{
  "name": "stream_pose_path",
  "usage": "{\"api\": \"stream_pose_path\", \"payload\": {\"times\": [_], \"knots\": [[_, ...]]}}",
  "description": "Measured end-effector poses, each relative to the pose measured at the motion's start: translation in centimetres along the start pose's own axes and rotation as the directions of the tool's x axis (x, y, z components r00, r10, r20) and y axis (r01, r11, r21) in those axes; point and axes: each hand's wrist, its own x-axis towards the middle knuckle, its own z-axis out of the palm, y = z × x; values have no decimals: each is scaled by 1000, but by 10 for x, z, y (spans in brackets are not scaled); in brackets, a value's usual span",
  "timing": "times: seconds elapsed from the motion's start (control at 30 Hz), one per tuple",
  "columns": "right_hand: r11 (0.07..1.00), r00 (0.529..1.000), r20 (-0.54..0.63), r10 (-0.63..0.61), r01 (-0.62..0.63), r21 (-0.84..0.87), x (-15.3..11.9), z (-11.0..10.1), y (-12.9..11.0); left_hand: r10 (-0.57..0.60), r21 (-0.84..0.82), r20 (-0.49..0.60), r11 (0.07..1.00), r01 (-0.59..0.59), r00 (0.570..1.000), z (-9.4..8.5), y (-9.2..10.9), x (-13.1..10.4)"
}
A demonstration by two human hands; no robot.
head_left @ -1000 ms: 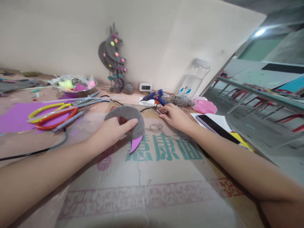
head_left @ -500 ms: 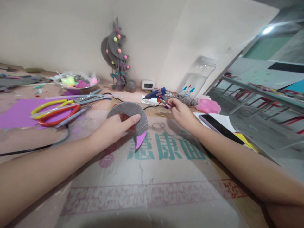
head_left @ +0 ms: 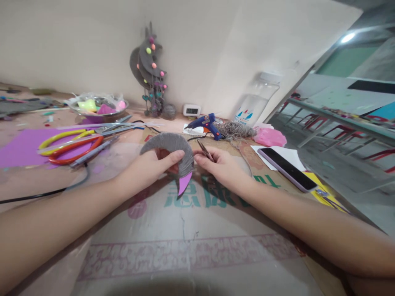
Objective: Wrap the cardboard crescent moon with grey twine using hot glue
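Observation:
My left hand (head_left: 162, 161) grips a crescent moon shape (head_left: 168, 142) wrapped in grey yarn, thumb on its face and fingers behind. The crescent's lower tip is bare purple. Just right of it, my right hand (head_left: 217, 162) is closed around a small, dark, two-pronged metal tool (head_left: 205, 150) with its points up and to the left. Whether this tool is tweezers or thread snips I cannot tell. The right fingertips are close to the crescent's right edge; contact is unclear. Beyond the hands lie a blue glue gun (head_left: 205, 123) and loose grey yarn (head_left: 236, 130).
Orange and yellow-handled scissors (head_left: 75, 149) lie left on purple sheet material (head_left: 18, 144). Behind are a metal bowl (head_left: 95, 118), a decorated moon ornament (head_left: 151, 70), a small digital clock (head_left: 191, 110) and a plastic bottle (head_left: 256, 100). A phone (head_left: 286, 168) rests at right. Cardboard (head_left: 191, 230) covers the front.
My right hand has come back from beside the glue gun, down and left toward the crescent, bringing the small metal tool. The left hand and crescent have barely moved.

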Motion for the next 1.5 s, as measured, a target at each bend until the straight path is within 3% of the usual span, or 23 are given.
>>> {"api": "stream_pose_path", "payload": {"times": [0.13,0.23,0.4,0.53,0.73,0.83,1.0,1.2,1.27,1.4,1.5], "knots": [[997,998,13,67,-67,-29,4,-1,7,-2,45,13,999,1,1000,0,-5,2],[995,996,43,74,-76,63,2,-1,4,13,1,68,1000,-13,998,3,-8,2],[978,992,90,91,-106,182,2,-3,3,182,32,98,982,-186,979,4,-3,-5],[987,985,151,86,-105,123,2,-5,2,244,79,79,965,-250,967,0,-1,-9],[996,974,221,55,-70,60,1,-4,-4,216,123,52,967,-221,975,-2,-10,-3],[982,975,208,79,-112,151,2,-6,2,285,77,112,952,-295,952,2,-10,-4],[941,955,287,72,-160,298,5,-12,12,419,78,174,896,-437,891,6,-8,-11],[949,947,315,60,-152,277,6,-12,11,503,249,12,835,-490,864,3,-1,-12],[958,957,283,66,-141,251,6,-12,11,470,230,-12,860,-455,882,4,1,-13],[967,995,97,28,-51,248,7,-15,12,262,109,-46,960,-256,964,5,4,-11],[994,992,-71,-100,103,28,5,-22,12,170,40,-65,985,-167,983,4,3,-5]]}}
